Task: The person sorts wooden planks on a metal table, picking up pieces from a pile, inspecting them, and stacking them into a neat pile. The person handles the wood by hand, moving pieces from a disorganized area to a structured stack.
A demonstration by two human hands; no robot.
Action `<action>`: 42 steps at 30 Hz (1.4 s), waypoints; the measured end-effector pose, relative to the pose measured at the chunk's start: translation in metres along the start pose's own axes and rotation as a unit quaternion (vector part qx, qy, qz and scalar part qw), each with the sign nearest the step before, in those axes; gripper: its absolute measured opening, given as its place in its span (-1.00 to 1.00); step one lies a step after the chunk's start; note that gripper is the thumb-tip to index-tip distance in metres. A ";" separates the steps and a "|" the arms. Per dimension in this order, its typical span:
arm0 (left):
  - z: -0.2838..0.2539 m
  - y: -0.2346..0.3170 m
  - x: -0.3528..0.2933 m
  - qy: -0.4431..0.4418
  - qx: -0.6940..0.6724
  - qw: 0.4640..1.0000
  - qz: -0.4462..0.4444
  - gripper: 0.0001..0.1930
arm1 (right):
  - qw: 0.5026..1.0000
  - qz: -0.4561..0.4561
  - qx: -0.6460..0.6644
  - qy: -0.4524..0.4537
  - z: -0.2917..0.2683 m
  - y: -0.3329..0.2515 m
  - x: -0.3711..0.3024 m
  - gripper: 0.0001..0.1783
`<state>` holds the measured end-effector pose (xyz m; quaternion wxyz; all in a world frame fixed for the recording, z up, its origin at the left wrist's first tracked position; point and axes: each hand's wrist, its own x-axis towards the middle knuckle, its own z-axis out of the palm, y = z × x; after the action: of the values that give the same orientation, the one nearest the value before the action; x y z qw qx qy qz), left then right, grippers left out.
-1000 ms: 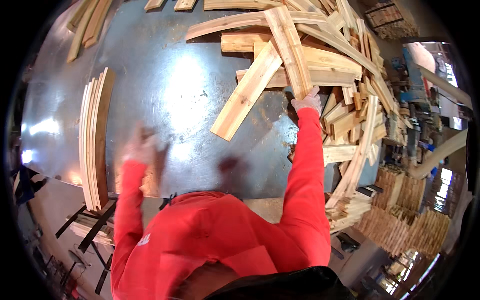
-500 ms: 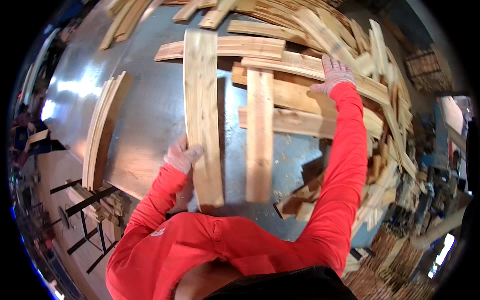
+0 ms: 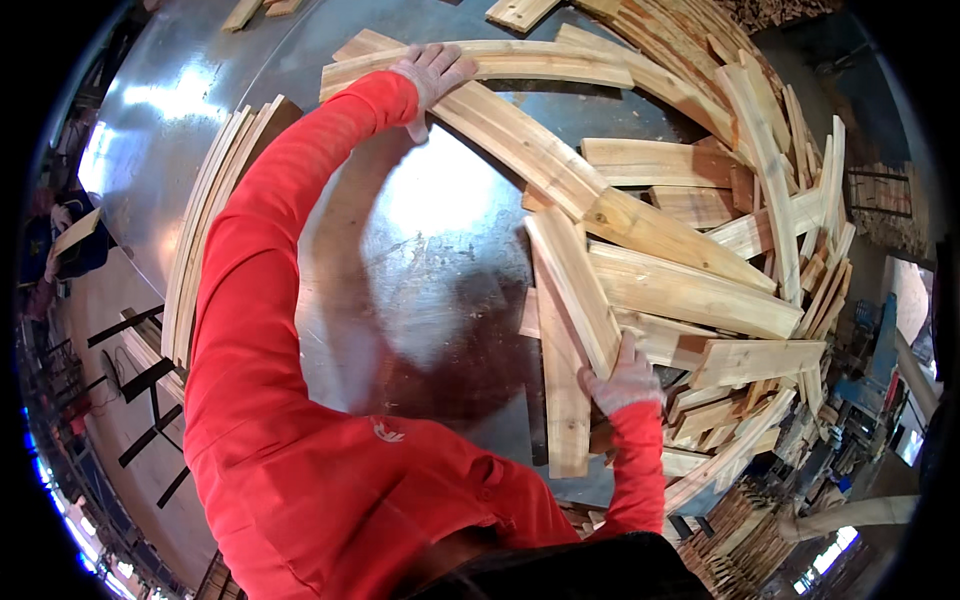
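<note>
Two hands in thin, pale gloves work over a shiny metal table (image 3: 300,60); wood lies on much of it, most of all on the right side. The left hand (image 3: 435,80) is far out at the back, with its fingers spread and its thumb apart; it lies where two boards cross, a long board (image 3: 560,62) that runs sideways and a slanted board (image 3: 530,140) that comes down to the right; I cannot tell if it grips either one or just rests there. The right hand (image 3: 622,382) is closer to the body and pinches the near end of a short board (image 3: 575,290), thumb on one side and fingers on the other; this board leans to the left at its far end and crosses above a straight board (image 3: 565,410); I cannot tell if those two touch. Right of that hand is a messy pile (image 3: 760,365), its bits pointing every way; on the left side of the table is a neat stack (image 3: 205,210) of boards, close by the red left sleeve (image 3: 270,220); past the table's edge, low on the left, is a black rack (image 3: 150,380).
</note>
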<state>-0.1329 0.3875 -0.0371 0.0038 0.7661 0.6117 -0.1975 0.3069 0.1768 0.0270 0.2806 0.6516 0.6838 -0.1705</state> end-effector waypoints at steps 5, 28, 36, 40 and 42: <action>0.057 -0.044 0.035 0.132 -0.005 0.991 -0.002 -0.06 | 0.993 0.009 0.002 0.120 0.077 -0.006 -0.028 0.33; 0.102 0.188 -0.290 -0.096 -0.955 0.195 -0.200 -0.54 | 0.939 -0.239 0.242 0.051 0.066 -0.209 -0.057 0.10; 0.119 0.198 -0.304 -0.091 -0.944 0.242 -0.203 -0.56 | 0.981 0.042 0.084 0.172 0.130 -0.022 -0.047 0.24; 0.115 0.205 -0.307 -0.013 -0.945 0.263 -0.192 -0.54 | 0.934 -0.030 0.333 0.127 0.071 -0.058 -0.079 0.07; 0.146 0.219 -0.310 0.003 -0.968 0.141 -0.210 -0.52 | 0.899 -0.062 0.401 0.163 0.068 -0.110 -0.077 0.06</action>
<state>-0.0241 0.0065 -0.1279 0.6983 -0.0232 0.4378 0.5658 0.2091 0.0646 0.0060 -0.1308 0.6841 0.6326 -0.3386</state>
